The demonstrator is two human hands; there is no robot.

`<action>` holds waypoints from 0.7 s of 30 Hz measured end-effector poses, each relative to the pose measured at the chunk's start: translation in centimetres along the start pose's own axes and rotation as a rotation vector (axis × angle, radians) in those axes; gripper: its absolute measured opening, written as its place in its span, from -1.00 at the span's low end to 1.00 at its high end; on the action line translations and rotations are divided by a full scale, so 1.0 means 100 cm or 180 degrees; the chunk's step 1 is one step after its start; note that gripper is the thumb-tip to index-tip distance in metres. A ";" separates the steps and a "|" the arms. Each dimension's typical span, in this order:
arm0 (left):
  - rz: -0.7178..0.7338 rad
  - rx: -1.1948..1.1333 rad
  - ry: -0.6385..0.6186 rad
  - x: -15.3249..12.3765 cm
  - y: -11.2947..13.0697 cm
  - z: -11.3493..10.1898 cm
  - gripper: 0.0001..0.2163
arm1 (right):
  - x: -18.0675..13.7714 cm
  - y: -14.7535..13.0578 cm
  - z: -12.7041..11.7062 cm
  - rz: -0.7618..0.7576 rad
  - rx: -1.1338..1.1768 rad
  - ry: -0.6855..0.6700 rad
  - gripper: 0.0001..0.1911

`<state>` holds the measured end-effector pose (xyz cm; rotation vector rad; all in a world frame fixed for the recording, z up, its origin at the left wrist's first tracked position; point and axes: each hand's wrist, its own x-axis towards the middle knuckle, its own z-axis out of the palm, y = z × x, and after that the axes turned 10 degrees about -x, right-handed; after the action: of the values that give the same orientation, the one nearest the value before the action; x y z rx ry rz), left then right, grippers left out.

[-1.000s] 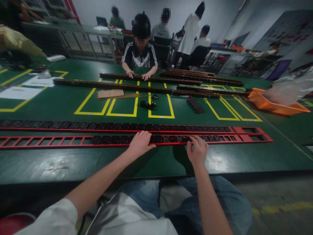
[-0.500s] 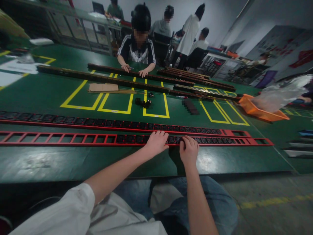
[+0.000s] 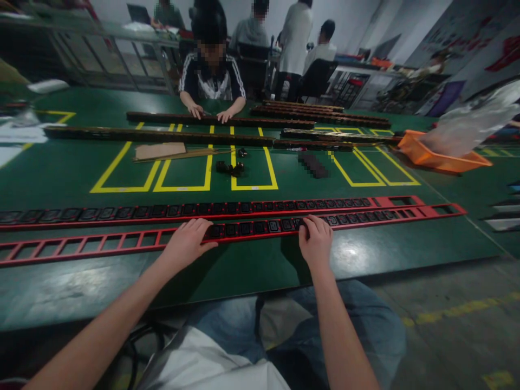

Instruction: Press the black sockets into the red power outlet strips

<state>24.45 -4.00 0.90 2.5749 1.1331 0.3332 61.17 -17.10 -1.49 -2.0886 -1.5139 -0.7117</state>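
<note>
A long red slotted frame (image 3: 122, 245) lies across the near side of the green table. Black socket inserts (image 3: 259, 227) fill its middle and right part, while its left slots show bare table through them. My left hand (image 3: 189, 241) is closed over the frame where the bare slots meet the inserts, thumb at the near edge. Further right, my right hand (image 3: 317, 238) grips the same frame with curled fingers; what lies under the fingertips is hidden. Just behind runs a second red frame (image 3: 400, 201), its row of black inserts reaching to the left edge of view.
Beyond lie small black parts (image 3: 231, 168), a cardboard piece (image 3: 160, 151) and long dark rails (image 3: 162, 135). A co-worker (image 3: 213, 70) sits opposite with both hands on a rail. An orange bin (image 3: 442, 154) with a plastic bag stands at the right.
My left hand has slid left along the frame, uncovering more black inserts. My right hand stays at nearly the same spot. The view has tilted, and the frame now slants up to the right.
</note>
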 end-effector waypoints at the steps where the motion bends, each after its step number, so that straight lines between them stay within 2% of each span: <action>1: 0.0018 -0.0015 0.0002 0.006 0.009 0.002 -0.55 | 0.000 0.000 0.000 -0.0022 0.0000 0.0006 -0.77; 6: 0.0053 0.0126 -0.0028 0.035 0.051 0.010 -0.56 | 0.000 0.002 0.002 -0.0220 0.0104 -0.0022 -0.72; 9: 0.0045 0.0183 -0.0140 0.047 0.063 0.005 -0.59 | 0.000 0.004 0.005 -0.0161 0.0168 -0.0058 -0.69; 14: -0.0183 -0.0284 -0.0393 0.079 0.052 -0.018 -0.57 | 0.000 0.006 0.007 -0.0126 0.0131 -0.0042 -0.72; 17: -0.0324 -0.0643 -0.0203 0.110 0.041 -0.028 -0.56 | 0.000 0.006 0.006 -0.0133 0.0115 -0.0024 -0.73; 21: -0.0280 -0.0608 0.0215 0.163 0.018 -0.038 -0.62 | 0.000 0.005 0.005 -0.0093 0.0142 -0.0033 -0.74</action>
<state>35.19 7.69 6.54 2.3569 1.1727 0.4862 61.71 -16.91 -1.90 -2.0445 -1.5547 -0.6726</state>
